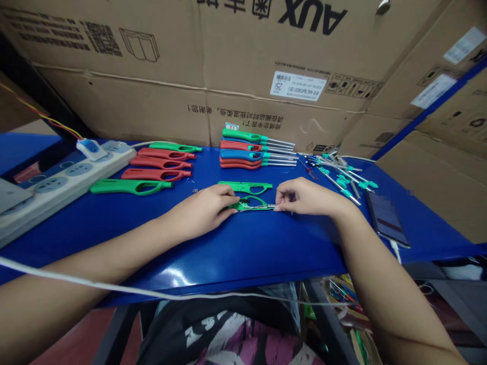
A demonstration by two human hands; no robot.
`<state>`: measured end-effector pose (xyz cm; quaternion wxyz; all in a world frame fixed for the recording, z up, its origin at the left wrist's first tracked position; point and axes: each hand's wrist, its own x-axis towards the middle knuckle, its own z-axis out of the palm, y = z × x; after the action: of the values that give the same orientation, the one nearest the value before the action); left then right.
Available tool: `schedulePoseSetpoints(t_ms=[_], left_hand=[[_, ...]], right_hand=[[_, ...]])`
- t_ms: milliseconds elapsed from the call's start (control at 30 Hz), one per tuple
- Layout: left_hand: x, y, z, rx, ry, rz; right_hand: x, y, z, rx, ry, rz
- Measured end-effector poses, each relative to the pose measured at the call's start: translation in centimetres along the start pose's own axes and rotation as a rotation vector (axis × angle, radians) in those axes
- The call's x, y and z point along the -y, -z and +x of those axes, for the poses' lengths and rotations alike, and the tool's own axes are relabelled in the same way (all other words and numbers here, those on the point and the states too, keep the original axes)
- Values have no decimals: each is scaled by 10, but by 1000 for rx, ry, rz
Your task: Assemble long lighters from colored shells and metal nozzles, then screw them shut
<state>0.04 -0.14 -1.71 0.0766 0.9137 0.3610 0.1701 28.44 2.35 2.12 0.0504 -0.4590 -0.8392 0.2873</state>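
A green lighter shell half (pixel 260 199) lies on the blue table in front of me, with a wire and small dark parts inside it. My left hand (pixel 211 205) is closed at its left end, thumb and fingertips gripping the shell. At the other end, my right hand (pixel 304 196) pinches a thin metal tube (pixel 271 206) that lies along the shell's tip. Just behind, a second green shell half (pixel 243 187) rests flat, near the left fingertips. My fingers hide part of the parts inside.
Assembled lighters (pixel 239 154) are stacked at the back, beside loose metal tubes (pixel 338 177) with teal ends and a small screwdriver (pixel 309 170). Red shells (pixel 155 174) and a green shell (pixel 114 186) lie left, near a power strip (pixel 68 177). A phone (pixel 386 215) lies right; a white cable (pixel 163 294) crosses in front.
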Motion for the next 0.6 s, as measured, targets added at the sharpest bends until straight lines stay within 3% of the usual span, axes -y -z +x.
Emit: schedulePoseSetpoints(t_ms=[100, 367, 600], left_hand=[[-6, 3, -2, 15, -16, 139], [-19, 4, -1, 36, -24, 298], [-13, -2, -5, -34, 36, 113]], right_hand=[[0, -2, 1, -18, 47, 42], [13, -31, 19, -297, 324, -63], [13, -31, 14, -242, 406, -34]])
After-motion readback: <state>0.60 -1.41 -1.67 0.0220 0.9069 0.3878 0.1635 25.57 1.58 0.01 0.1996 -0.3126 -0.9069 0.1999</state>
